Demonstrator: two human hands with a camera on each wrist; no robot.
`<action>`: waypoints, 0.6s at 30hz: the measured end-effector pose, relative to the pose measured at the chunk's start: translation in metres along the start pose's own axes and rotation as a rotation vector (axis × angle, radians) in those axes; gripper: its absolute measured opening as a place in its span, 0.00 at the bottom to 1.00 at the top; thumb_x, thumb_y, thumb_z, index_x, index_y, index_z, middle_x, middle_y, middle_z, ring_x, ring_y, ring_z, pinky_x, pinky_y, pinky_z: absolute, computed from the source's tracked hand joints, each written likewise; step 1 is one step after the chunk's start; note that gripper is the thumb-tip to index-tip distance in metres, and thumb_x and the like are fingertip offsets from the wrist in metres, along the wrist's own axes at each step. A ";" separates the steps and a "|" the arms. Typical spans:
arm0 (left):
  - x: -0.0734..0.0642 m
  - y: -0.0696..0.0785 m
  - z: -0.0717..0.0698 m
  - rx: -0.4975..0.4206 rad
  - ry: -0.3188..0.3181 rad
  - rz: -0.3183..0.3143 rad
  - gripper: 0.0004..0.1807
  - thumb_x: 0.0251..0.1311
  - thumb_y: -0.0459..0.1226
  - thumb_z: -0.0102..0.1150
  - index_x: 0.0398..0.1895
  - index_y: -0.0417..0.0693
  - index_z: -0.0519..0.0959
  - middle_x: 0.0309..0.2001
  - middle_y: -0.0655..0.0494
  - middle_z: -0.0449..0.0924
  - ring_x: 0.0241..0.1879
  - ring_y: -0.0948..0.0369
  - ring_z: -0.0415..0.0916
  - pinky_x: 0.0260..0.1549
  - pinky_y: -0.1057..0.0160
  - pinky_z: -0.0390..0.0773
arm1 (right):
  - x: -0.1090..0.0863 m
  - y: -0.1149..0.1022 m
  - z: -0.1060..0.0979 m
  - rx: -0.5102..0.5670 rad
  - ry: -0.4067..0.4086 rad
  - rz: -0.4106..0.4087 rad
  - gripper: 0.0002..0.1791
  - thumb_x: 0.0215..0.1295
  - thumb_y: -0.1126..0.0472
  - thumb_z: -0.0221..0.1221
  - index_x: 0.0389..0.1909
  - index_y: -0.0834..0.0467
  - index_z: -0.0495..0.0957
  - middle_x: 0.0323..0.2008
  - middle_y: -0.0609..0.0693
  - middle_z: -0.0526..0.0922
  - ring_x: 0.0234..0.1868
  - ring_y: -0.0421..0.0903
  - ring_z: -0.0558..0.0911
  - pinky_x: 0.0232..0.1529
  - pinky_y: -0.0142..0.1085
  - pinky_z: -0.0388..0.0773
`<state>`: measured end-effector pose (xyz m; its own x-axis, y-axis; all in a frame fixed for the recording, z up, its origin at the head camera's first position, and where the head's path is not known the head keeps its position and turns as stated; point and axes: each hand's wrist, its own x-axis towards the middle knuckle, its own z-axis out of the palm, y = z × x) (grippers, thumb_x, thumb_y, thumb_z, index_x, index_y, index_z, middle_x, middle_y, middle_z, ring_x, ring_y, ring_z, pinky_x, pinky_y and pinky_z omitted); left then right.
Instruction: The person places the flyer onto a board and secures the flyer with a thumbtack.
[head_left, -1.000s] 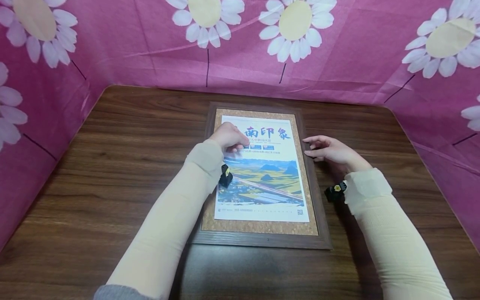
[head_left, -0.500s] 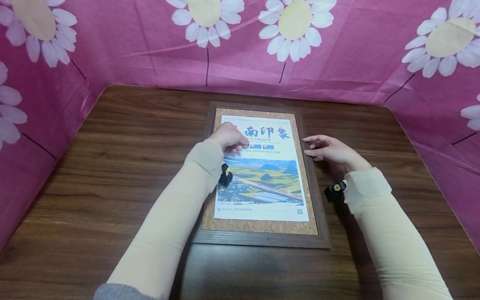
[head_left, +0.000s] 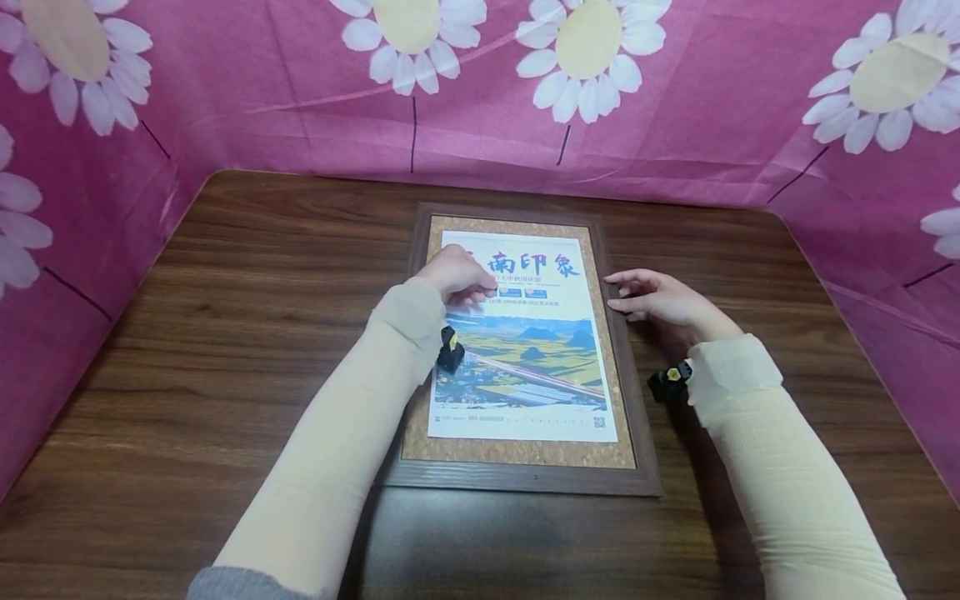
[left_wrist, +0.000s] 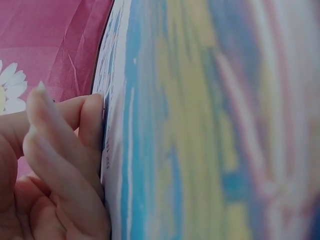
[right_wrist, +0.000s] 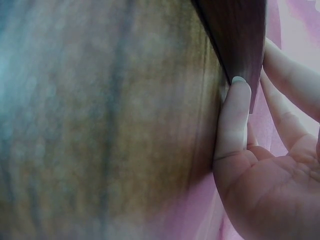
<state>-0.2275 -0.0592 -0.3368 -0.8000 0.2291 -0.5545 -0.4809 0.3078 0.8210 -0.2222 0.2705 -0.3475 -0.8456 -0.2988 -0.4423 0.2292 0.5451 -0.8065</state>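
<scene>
A cork board in a dark wooden frame lies on the table. On the cork lies a white poster with Chinese lettering and a landscape picture. My left hand is over the poster's upper left part, thumb and index finger brought together at its surface. In the left wrist view the fingertips touch the poster; whether something small is pinched there is hidden. My right hand holds the frame's right edge. In the right wrist view the frame shows between thumb and fingers.
The brown wood-grain table reaches to pink cloth with large daisies at the back and sides. Small black devices sit at both wrists over pale sleeves. The left forearm crosses the board's left side.
</scene>
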 end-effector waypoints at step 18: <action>0.001 -0.001 -0.003 0.001 -0.014 -0.005 0.07 0.64 0.32 0.61 0.41 0.36 0.82 0.22 0.54 0.81 0.13 0.67 0.70 0.16 0.72 0.69 | 0.000 0.001 -0.001 0.034 -0.015 -0.038 0.24 0.70 0.65 0.59 0.65 0.58 0.68 0.41 0.45 0.70 0.35 0.33 0.75 0.38 0.29 0.78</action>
<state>-0.2290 -0.0622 -0.3374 -0.7928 0.2402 -0.5602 -0.4844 0.3097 0.8182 -0.2227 0.2716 -0.3475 -0.8467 -0.3307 -0.4167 0.2137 0.5058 -0.8357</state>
